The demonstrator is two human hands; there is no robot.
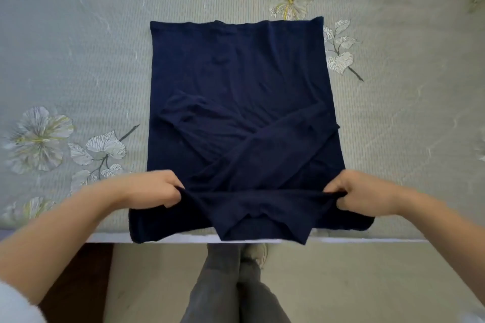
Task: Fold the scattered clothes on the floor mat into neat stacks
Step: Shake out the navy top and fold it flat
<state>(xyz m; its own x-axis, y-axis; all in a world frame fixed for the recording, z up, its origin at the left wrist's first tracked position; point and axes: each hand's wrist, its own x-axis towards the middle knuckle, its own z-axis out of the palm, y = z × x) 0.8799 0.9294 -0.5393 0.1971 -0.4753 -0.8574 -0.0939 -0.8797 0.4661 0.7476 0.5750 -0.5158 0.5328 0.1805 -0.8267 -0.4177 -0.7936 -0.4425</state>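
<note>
A navy blue long-sleeved top lies flat on the pale green flowered mat, its sleeves crossed over the body. Its near end, with the collar, hangs a little over the mat's front edge. My left hand grips the near left part of the top, fingers curled into the cloth. My right hand grips the near right part the same way. Between the two hands the cloth is lifted into a taut ridge.
The mat's white front edge runs across the lower view. Below it are beige floor, my grey-trousered legs and a dark brown strip at the left. No other clothes are in view.
</note>
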